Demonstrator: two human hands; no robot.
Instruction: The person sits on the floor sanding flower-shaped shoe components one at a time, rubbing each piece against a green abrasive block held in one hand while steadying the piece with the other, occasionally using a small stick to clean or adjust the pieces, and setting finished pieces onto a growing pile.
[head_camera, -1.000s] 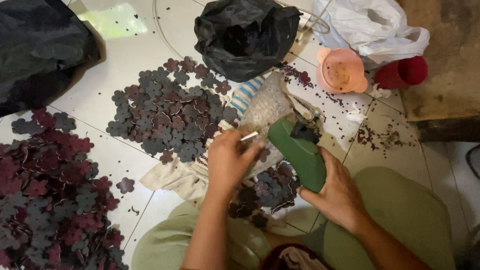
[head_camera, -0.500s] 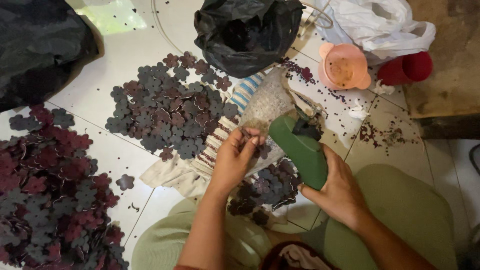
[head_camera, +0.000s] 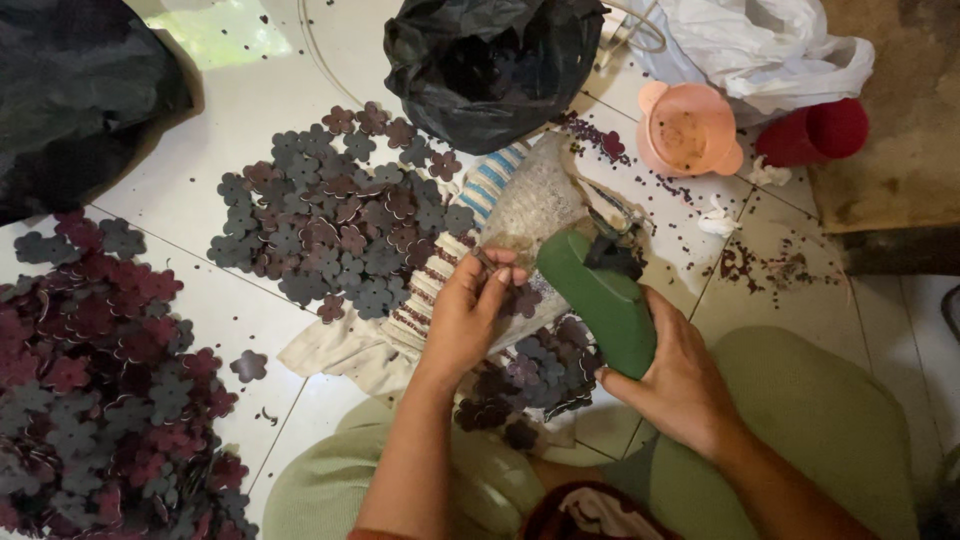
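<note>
Since half a second ago the left hand (head_camera: 468, 320) is sliding closer to the green punch tool (head_camera: 600, 300), fingers (head_camera: 492, 283) pinched on a small dark flower piece (head_camera: 519, 300) just beside them; right hand (head_camera: 680, 385) is gripping the tool, best held steady.

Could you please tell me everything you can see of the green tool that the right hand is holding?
The green tool is a smooth, rounded, elongated body, seemingly plastic or painted metal, with a dark fitting at its upper end. It lies tilted, running from upper left down to lower right, above a striped cloth and dark flower-shaped pieces. The right hand grips its lower end, fingers along its side. The left hand pinches a small item just left of its top; whether it touches the tool is unclear.
</note>
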